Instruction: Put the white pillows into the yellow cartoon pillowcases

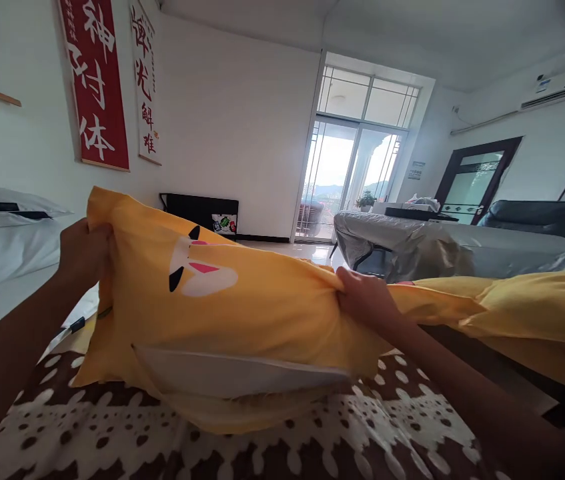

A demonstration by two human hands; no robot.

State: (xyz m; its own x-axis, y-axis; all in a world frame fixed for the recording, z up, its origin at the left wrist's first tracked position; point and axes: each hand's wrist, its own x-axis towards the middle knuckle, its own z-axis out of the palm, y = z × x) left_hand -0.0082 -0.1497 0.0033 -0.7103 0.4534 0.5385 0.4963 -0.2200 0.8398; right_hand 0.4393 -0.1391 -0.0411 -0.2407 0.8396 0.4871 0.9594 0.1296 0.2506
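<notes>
A yellow pillowcase (272, 307) with a white cartoon face printed on it is stretched between my two hands. White lining or a pillow shows through the long opening along its lower side. My left hand (83, 250) is closed on the upper left corner. Gripping the upper edge toward the right is my right hand (367, 297), its fingers wrapped in the cloth. The lower side of the pillowcase hangs over a brown and white patterned bedspread (242, 453). How far a pillow fills the case I cannot tell.
More yellow fabric (537, 307) lies to the right, beyond my right forearm. White bagged bedding (7, 233) stands at the left. A table under plastic sheeting (452, 240) is farther back, near a glass door (352, 167). A black folded item (199, 210) leans by the wall.
</notes>
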